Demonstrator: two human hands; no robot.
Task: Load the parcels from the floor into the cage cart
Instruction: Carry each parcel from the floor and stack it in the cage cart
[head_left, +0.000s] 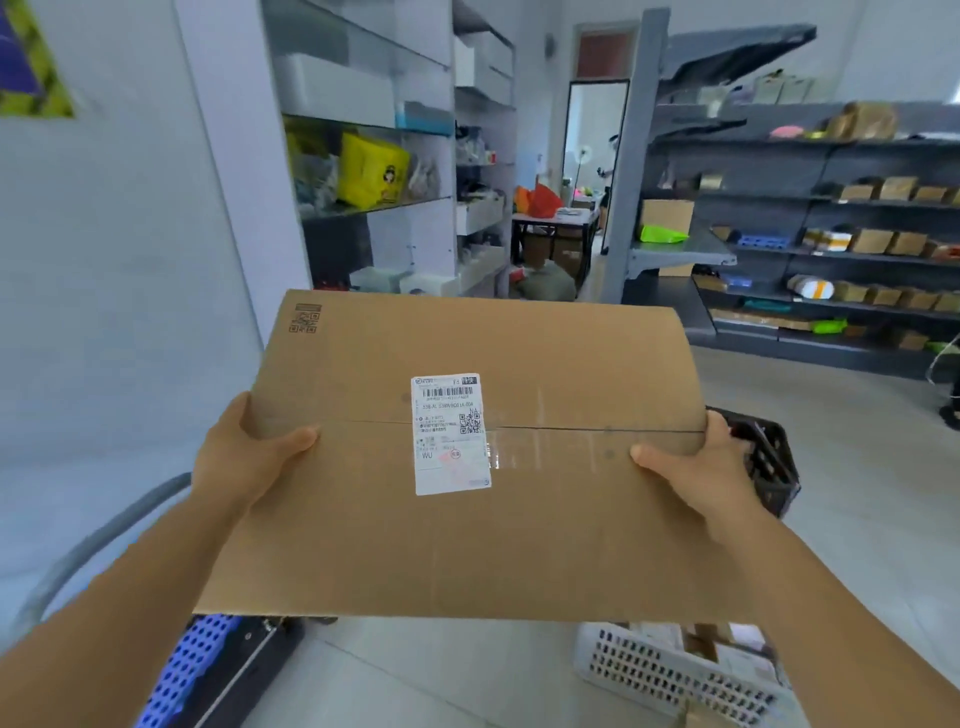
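- A person holds a large flat cardboard parcel (467, 457) in the air at the centre of the view, its broad top face turned up towards the camera.
- The left hand (249, 457) grips the parcel's edge at 9 o'clock, thumb lying on the top face and the other fingers hidden under the box.
- The right hand (691, 467) grips the opposite edge at 3 o'clock in the same way, thumb on top, fingers out of sight below.
- A white shipping label (451, 434) with barcodes sits near the middle of the top face, across the taped centre seam.
- A printed code mark (306, 318) shows at the parcel's 11 o'clock corner.
- Below the parcel at 7 o'clock lies a blue perforated panel (192, 670) beside a curved grey metal bar (78, 561); whether these belong to the cage cart cannot be told.
- At 5 o'clock a white perforated basket (670, 675) stands on the floor with brown packages in it.
- At 3 o'clock, just past the right hand, a black crate (769, 457) rests on the floor.
- Shelves of goods (857, 249) line the room at 1 to 2 o'clock, and glass shelving (374, 156) stands at 11 o'clock.
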